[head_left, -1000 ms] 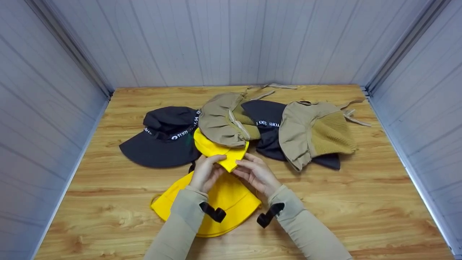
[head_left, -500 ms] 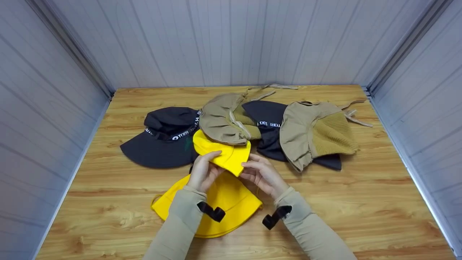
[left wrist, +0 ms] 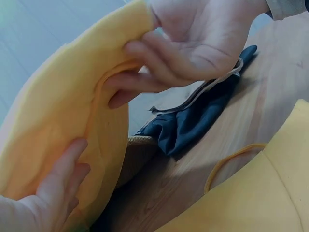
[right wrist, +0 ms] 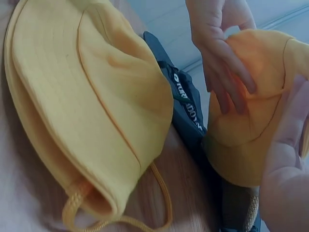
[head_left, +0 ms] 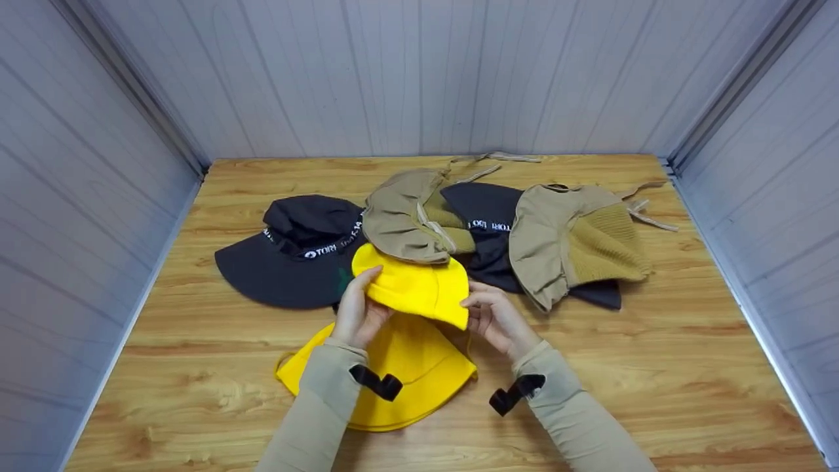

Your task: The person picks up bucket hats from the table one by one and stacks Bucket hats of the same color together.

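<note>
A small yellow bucket hat (head_left: 413,282) is held up between both hands, above a larger yellow bucket hat (head_left: 400,380) lying on the table. My left hand (head_left: 357,311) grips its left side, thumb on top and fingers underneath. At the right edge, my right hand (head_left: 495,318) pinches the brim. In the left wrist view, the left fingertips (left wrist: 77,145) lie against the held hat's cloth (left wrist: 111,125). The right wrist view shows the lying hat's brim and its yellow cord (right wrist: 166,193).
A black brimmed hat (head_left: 288,275) with a lettered band lies left. Behind the held hat is a khaki ruffled hat (head_left: 403,213). Another khaki hat (head_left: 544,242) overlaps a second black hat (head_left: 485,203) at right. Pale panel walls (head_left: 419,78) enclose the wooden table (head_left: 655,367).
The held yellow hat has spread from a narrow fold to a wider shape. My right hand has moved right with the brim edge, and my left hand slightly left.
</note>
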`<state>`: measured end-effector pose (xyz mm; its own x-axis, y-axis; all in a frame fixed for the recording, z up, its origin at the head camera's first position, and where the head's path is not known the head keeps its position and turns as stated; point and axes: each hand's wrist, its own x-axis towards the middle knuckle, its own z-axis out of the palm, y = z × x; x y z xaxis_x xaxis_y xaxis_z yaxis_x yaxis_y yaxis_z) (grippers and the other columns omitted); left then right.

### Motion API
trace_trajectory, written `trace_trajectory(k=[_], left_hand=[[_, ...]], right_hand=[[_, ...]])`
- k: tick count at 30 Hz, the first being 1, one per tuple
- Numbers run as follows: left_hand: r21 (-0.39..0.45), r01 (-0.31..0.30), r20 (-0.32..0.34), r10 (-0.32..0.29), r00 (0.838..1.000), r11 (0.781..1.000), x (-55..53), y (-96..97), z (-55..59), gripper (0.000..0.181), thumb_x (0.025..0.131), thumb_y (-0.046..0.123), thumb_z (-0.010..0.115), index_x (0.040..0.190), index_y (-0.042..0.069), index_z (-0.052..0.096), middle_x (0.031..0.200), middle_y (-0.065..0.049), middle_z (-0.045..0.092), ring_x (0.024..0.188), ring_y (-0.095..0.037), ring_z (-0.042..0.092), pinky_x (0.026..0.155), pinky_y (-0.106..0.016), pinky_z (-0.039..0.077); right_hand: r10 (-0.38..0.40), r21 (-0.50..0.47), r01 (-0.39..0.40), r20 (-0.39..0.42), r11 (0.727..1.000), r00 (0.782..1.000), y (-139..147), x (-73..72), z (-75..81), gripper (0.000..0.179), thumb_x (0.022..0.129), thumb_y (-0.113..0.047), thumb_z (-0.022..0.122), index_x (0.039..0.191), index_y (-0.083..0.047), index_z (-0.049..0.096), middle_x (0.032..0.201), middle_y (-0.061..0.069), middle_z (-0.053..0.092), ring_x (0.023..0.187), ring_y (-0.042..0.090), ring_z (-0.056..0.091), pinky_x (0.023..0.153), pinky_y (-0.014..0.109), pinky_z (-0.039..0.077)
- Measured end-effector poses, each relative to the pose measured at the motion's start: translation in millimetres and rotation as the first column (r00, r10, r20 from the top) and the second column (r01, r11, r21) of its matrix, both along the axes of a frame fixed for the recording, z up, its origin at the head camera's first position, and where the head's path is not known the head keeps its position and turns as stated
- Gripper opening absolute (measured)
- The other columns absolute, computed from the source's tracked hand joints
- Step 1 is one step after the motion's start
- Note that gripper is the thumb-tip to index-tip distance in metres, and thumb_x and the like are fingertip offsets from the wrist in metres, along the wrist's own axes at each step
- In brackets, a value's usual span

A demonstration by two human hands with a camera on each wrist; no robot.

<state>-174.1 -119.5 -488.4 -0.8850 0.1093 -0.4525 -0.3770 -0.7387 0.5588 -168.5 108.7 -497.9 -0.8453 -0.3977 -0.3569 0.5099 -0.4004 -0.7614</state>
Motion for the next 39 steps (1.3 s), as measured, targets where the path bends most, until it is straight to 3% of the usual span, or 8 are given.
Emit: trace_trajectory(k=[5, 9, 13, 20, 24, 28, 33, 39], left_hand=[[0.01, 0.018, -0.016, -0.018, 1.0, 1.0, -0.4, -2.9, -3.6, 0.03, 0.104, 0.021, 0.042, 0.133, 0.01, 0.041, 0.118, -0.003, 0.048, 0.104, -0.014, 0.051, 0.088, -0.028, 0.047], [0.013, 0.021, -0.026, -0.02, 0.999, 1.0, -0.4, -3.5, -5.1, 0.025, 0.104, 0.02, 0.043, 0.127, 0.009, 0.043, 0.113, -0.002, 0.051, 0.1, -0.012, 0.053, 0.087, -0.025, 0.049], [0.003, 0.035, -0.029, -0.035, 0.999, 0.999, -0.3, -3.8, -4.8, 0.024, 0.103, 0.02, 0.045, 0.124, 0.009, 0.045, 0.11, -0.002, 0.051, 0.098, -0.012, 0.053, 0.086, -0.025, 0.049], [0.091, 0.042, -0.002, -0.042, 0.999, 0.995, 2.6, -6.8, -3.4, 0.026, 0.1, 0.026, 0.049, 0.121, 0.011, 0.049, 0.109, 0.0, 0.052, 0.097, -0.012, 0.053, 0.086, -0.025, 0.049], [-0.036, 0.065, 0.027, -0.064, 0.998, 0.997, 2.7, -6.7, -6.4, 0.019, 0.1, 0.026, 0.051, 0.109, 0.01, 0.056, 0.092, 0.002, 0.061, 0.079, -0.008, 0.059, 0.067, -0.02, 0.05], [-0.185, 0.071, 0.052, -0.062, 0.997, 0.98, 1.2, -5.1, -12.8, 0.013, 0.099, 0.016, 0.053, 0.094, 0.006, 0.059, 0.077, 0.001, 0.062, 0.064, -0.008, 0.059, 0.056, -0.019, 0.048], [-0.302, 0.097, 0.064, -0.082, 0.995, 0.948, 0.5, -4.8, -20.4, 0.003, 0.091, 0.001, 0.053, 0.092, 0.002, 0.056, 0.08, -0.003, 0.06, 0.067, -0.011, 0.06, 0.062, -0.021, 0.052], [-0.308, 0.102, 0.055, -0.09, 0.994, 0.946, 5.1, -4.4, -29.0, 0.011, 0.081, -0.008, 0.056, 0.09, -0.002, 0.058, 0.087, -0.006, 0.061, 0.076, -0.015, 0.061, 0.068, -0.023, 0.054]], right_hand=[[-0.017, 0.025, 0.017, 0.001, 1.0, 1.0, 9.3, -0.2, -1.3, 0.059, 0.085, 0.008, 0.04, 0.144, 0.008, 0.039, 0.097, 0.003, 0.072, 0.077, 0.012, 0.07, 0.068, 0.023, 0.058], [-0.02, 0.042, 0.02, -0.01, 0.999, 1.0, 16.9, 0.3, -1.7, 0.045, 0.083, 0.009, 0.039, 0.125, 0.003, 0.056, 0.095, 0.004, 0.071, 0.075, 0.013, 0.069, 0.065, 0.023, 0.056], [0.005, 0.059, -0.004, -0.029, 0.998, 1.0, 24.5, 0.1, -2.3, 0.04, 0.083, 0.009, 0.038, 0.114, -0.002, 0.061, 0.095, 0.006, 0.071, 0.072, 0.013, 0.069, 0.061, 0.022, 0.055], [0.022, 0.078, -0.018, -0.053, 0.997, 0.998, 39.0, -4.2, -7.8, 0.042, 0.082, 0.011, 0.035, 0.107, -0.004, 0.065, 0.091, 0.005, 0.07, 0.073, 0.013, 0.068, 0.062, 0.021, 0.055], [0.032, 0.081, -0.028, -0.038, 0.996, 0.999, 44.7, -5.3, -9.6, 0.043, 0.08, 0.011, 0.034, 0.104, -0.005, 0.066, 0.088, 0.005, 0.07, 0.073, 0.013, 0.068, 0.062, 0.021, 0.055], [0.027, 0.098, -0.024, -0.036, 0.995, 0.999, 48.9, -6.0, -11.7, 0.044, 0.078, 0.011, 0.033, 0.105, -0.005, 0.065, 0.088, 0.004, 0.07, 0.074, 0.012, 0.067, 0.063, 0.02, 0.055], [0.003, 0.173, -0.002, -0.008, 0.985, 1.0, 53.3, -7.0, -14.9, 0.05, 0.078, 0.007, 0.036, 0.123, 0.0, 0.057, 0.094, 0.003, 0.069, 0.078, 0.012, 0.065, 0.067, 0.021, 0.053], [-0.099, 0.221, 0.082, 0.066, 0.972, 0.993, 57.7, -9.1, -16.7, 0.055, 0.083, 0.002, 0.04, 0.138, 0.001, 0.049, 0.102, 0.001, 0.068, 0.085, 0.013, 0.064, 0.073, 0.023, 0.053]])
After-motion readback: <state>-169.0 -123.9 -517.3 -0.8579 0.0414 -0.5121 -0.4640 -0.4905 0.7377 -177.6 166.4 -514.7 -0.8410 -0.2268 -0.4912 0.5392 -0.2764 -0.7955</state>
